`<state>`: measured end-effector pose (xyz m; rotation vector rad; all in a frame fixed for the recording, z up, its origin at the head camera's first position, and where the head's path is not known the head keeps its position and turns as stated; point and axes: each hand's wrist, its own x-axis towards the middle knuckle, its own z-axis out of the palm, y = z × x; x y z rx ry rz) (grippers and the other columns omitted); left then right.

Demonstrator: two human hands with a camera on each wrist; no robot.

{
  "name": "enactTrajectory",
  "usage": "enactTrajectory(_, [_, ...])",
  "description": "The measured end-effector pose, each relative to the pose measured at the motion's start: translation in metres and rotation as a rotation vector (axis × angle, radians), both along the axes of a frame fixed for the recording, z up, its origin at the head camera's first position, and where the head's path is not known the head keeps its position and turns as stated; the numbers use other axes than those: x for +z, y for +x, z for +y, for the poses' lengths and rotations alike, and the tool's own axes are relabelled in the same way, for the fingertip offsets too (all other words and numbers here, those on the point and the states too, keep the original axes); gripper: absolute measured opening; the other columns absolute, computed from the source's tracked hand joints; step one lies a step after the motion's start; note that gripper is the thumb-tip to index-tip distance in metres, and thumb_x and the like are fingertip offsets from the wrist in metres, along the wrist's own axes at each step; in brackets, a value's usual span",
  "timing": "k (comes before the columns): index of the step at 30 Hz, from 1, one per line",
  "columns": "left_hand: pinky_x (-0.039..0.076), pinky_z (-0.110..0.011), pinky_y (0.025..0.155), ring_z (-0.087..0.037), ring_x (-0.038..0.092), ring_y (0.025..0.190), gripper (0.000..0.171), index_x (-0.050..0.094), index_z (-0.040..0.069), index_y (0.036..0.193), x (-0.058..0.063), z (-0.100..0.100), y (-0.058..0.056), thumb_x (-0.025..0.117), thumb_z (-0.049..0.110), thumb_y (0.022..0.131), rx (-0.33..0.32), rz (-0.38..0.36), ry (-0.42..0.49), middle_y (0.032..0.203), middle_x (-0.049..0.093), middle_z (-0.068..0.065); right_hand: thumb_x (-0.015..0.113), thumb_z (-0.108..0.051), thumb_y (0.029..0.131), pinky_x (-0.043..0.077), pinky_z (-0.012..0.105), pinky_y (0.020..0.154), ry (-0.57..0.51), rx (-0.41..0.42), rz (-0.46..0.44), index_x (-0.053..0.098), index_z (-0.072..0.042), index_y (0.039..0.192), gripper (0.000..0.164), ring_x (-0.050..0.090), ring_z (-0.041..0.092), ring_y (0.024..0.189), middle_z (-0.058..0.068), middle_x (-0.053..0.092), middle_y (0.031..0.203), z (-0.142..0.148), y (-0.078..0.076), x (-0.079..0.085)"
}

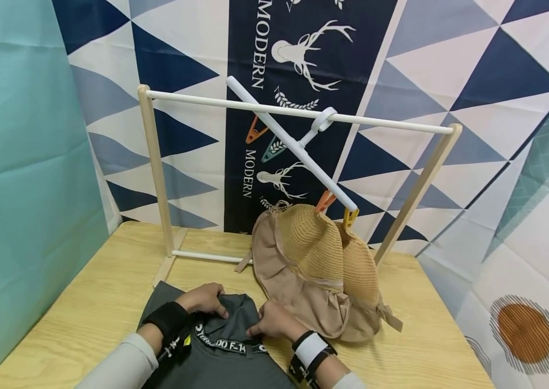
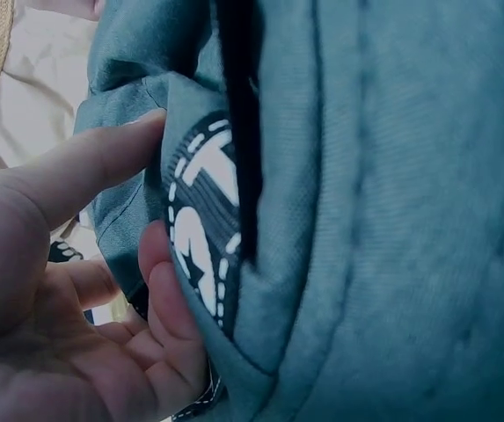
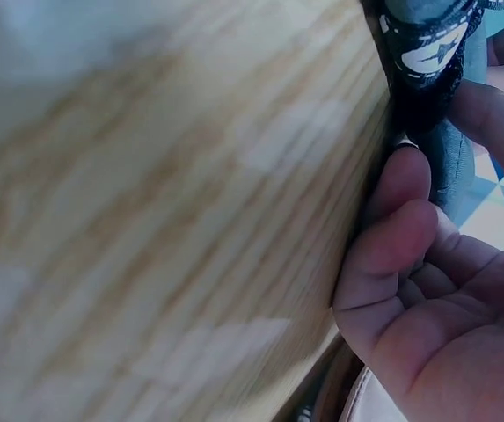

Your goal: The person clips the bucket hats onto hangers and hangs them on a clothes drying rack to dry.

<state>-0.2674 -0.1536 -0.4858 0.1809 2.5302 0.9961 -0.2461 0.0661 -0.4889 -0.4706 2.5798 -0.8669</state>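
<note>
A dark grey cloth garment [image 1: 226,370] with a black band of white lettering [image 1: 228,344] lies on the table; its exact kind is unclear. With thumb and fingers, my left hand [image 1: 206,300] grips a fold of it beside the band. Close up in the left wrist view, the thumb and curled fingers [image 2: 177,294] meet the lettered edge. The right hand [image 1: 274,320] pinches the garment's right edge near the end of the band. In the right wrist view, its curled fingers [image 3: 401,237] sit low by the wooden surface, partly hiding the pinched cloth.
Behind the hands stands a wooden rack with a white top bar [image 1: 391,124]. From it hangs a tilted white hanger [image 1: 299,148] with coloured clips. Two clips hold a straw sun hat [image 1: 310,235] with beige cloth, which rests on the wooden table [image 1: 75,324].
</note>
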Motion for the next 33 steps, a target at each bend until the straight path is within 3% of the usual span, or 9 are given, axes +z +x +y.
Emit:
enactTrajectory(11, [0.039, -0.030, 0.058, -0.018, 0.052, 0.062, 0.028, 0.056, 0.008, 0.086, 0.007, -0.005, 0.004, 0.082, 0.009, 0.076, 0.010, -0.042, -0.020, 0.076, 0.054, -0.007, 0.084, -0.031, 0.075, 0.021, 0.021, 0.041, -0.056, 0.015, 0.000, 0.032, -0.021, 0.047, 0.060, 0.019, 0.005, 0.038, -0.012, 0.023, 0.042, -0.002, 0.004, -0.009])
enactTrajectory(19, [0.042, -0.031, 0.062, -0.019, 0.055, 0.066, 0.029, 0.057, 0.005, 0.092, 0.010, 0.003, -0.004, 0.081, 0.008, 0.075, -0.015, 0.014, -0.024, 0.079, 0.055, -0.008, 0.084, -0.032, 0.076, 0.022, 0.021, 0.041, -0.055, -0.017, 0.008, 0.032, -0.021, 0.046, 0.060, 0.019, 0.006, 0.037, -0.012, 0.023, 0.042, 0.004, -0.001, -0.003])
enactTrajectory(33, [0.042, -0.032, 0.063, -0.018, 0.055, 0.067, 0.029, 0.058, 0.004, 0.096, 0.002, -0.001, 0.000, 0.080, 0.009, 0.077, -0.025, -0.008, -0.004, 0.082, 0.056, -0.008, 0.084, -0.030, 0.075, 0.022, 0.020, 0.042, -0.062, 0.009, 0.022, 0.031, -0.020, 0.047, 0.060, 0.021, 0.005, 0.038, -0.012, 0.023, 0.043, 0.004, 0.004, -0.004])
